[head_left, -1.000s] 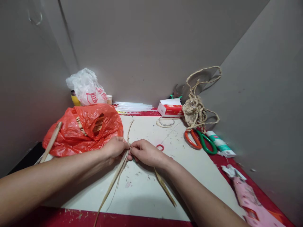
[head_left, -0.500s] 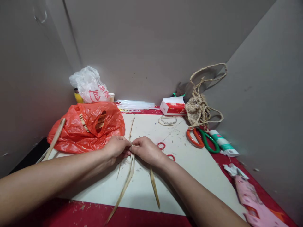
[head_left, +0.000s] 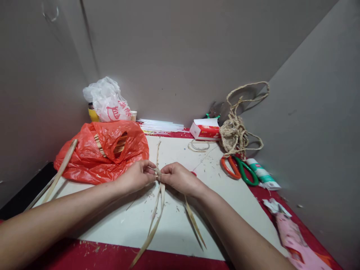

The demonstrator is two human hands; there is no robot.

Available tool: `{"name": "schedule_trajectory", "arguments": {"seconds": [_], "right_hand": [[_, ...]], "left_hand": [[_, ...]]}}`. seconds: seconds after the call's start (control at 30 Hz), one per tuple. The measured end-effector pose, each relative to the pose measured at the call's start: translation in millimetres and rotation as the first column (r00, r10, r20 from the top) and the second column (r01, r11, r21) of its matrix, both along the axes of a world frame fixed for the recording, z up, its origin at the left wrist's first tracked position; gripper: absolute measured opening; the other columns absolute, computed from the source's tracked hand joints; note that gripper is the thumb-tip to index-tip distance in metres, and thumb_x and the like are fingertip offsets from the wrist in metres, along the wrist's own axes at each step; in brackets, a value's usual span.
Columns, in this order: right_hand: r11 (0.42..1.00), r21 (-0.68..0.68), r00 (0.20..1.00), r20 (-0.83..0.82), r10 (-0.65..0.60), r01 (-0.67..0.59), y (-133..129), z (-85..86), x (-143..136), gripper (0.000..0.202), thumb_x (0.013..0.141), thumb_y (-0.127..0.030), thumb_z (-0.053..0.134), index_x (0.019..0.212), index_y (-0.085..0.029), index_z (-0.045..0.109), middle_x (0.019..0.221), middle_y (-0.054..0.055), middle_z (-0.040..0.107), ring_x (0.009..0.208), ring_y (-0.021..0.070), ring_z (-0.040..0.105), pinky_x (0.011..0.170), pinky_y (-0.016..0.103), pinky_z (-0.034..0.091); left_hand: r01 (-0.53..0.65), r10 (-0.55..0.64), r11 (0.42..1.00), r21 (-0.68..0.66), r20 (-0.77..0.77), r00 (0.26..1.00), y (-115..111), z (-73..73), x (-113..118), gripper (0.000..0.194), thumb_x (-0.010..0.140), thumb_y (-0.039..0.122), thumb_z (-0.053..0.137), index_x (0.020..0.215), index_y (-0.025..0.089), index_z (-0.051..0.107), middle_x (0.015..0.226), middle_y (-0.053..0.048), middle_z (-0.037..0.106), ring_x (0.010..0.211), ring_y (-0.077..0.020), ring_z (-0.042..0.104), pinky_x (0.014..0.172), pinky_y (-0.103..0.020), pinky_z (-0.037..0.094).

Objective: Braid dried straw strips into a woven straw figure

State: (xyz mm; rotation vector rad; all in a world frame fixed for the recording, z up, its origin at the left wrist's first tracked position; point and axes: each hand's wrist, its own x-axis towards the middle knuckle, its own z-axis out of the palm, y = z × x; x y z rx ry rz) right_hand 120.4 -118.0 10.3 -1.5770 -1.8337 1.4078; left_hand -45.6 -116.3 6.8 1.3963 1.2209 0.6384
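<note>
My left hand (head_left: pixel 137 175) and my right hand (head_left: pixel 181 180) meet above the middle of a pale board, both closed in a pinch on dried plant strips. Between the fingertips the strips come together in a knot-like bunch (head_left: pixel 158 173). A thin twisted end (head_left: pixel 158 152) sticks out beyond it, away from me. Long flat tails (head_left: pixel 152 234) hang down toward the front edge. One more strip (head_left: pixel 194 221) comes out from under my right hand, pointing forward-right. A small red loop (head_left: pixel 194 173) is mostly hidden behind my right hand.
A red plastic bag (head_left: pixel 81 157) with wooden sticks lies left, a dried strip (head_left: pixel 63 165) leaning on it. Rope (head_left: pixel 234 133), a red box (head_left: pixel 206 131), scissors with orange and green handles (head_left: pixel 244 170) and a pink glue gun (head_left: pixel 295 240) line the right. White sticks (head_left: pixel 161 125) lie behind.
Both hands have shifted slightly right with the strips. My left fingers have risen and curled more around the bunch. The hanging tails have spread apart, and my right hand covers more of the red loops.
</note>
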Motion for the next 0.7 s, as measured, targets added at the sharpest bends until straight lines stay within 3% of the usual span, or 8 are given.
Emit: {"name": "schedule_trajectory", "arguments": {"seconds": [0.1,0.2,0.33,0.47,0.6,0.7], "right_hand": [[0.999,-0.026,0.999,-0.037,0.025,-0.026,1.2,-0.4,1.9,0.021,0.071,-0.031,0.055,0.058,-0.016,0.047,0.046,-0.007,0.033,0.04,0.0046,0.025,0.037,0.019,0.017],[0.997,-0.043,0.997,-0.053,0.059,-0.061,2.2,-0.6,4.1,0.022,0.07,-0.031,0.056,0.058,-0.016,0.045,0.046,-0.007,0.033,0.039,0.0044,0.026,0.037,0.018,0.017],[0.996,-0.06,0.997,-0.009,0.072,-0.072,2.5,1.5,5.8,0.026,0.067,-0.033,0.06,0.056,-0.016,0.044,0.045,-0.007,0.034,0.039,0.0041,0.027,0.037,0.018,0.017],[0.995,-0.069,0.997,0.035,0.071,-0.069,3.2,2.2,6.5,0.025,0.067,-0.031,0.06,0.056,-0.017,0.042,0.044,-0.007,0.034,0.038,0.0044,0.03,0.037,0.018,0.018],[0.997,-0.048,0.992,0.104,0.064,-0.06,3.4,0.1,6.2,0.016,0.068,-0.026,0.055,0.058,-0.016,0.048,0.046,-0.005,0.04,0.04,0.0056,0.036,0.039,0.018,0.023],[0.996,0.043,0.981,0.184,0.067,-0.076,2.6,-1.2,5.2,0.012,0.068,-0.022,0.054,0.059,-0.015,0.051,0.049,-0.004,0.043,0.043,0.0062,0.038,0.041,0.018,0.024]], "left_hand": [[0.045,-0.041,0.994,-0.097,0.042,0.998,-2.4,3.7,7.9,0.019,0.066,0.019,0.058,0.084,0.015,0.053,0.057,0.005,0.052,0.047,-0.0072,0.043,0.049,-0.02,0.033],[0.052,-0.052,0.996,-0.072,0.002,0.999,-3.0,4.7,11.5,0.004,0.07,0.018,0.051,0.071,0.014,0.053,0.048,0.007,0.043,0.042,-0.0055,0.034,0.046,-0.019,0.028],[0.133,-0.128,0.989,0.06,-0.077,0.989,-1.8,-0.4,7.3,0.01,0.07,0.018,0.049,0.067,0.013,0.058,0.059,0.003,0.053,0.054,-0.0079,0.043,0.055,-0.02,0.034],[0.18,-0.163,0.98,0.086,-0.178,0.971,-2.5,-4.9,1.0,0.017,0.07,0.017,0.045,0.061,0.013,0.059,0.059,0.0,0.057,0.055,-0.009,0.045,0.056,-0.021,0.034],[0.148,-0.153,0.988,-0.053,-0.114,0.982,-2.6,-4.9,0.9,0.017,0.07,0.018,0.044,0.071,0.014,0.061,0.052,0.003,0.052,0.04,-0.0062,0.034,0.042,-0.02,0.024],[0.094,-0.103,0.975,-0.2,-0.034,0.994,-1.2,-1.8,3.5,0.02,0.069,0.016,0.042,0.076,0.014,0.061,0.045,0.006,0.04,0.034,-0.0054,0.023,0.037,-0.021,0.015]]}}
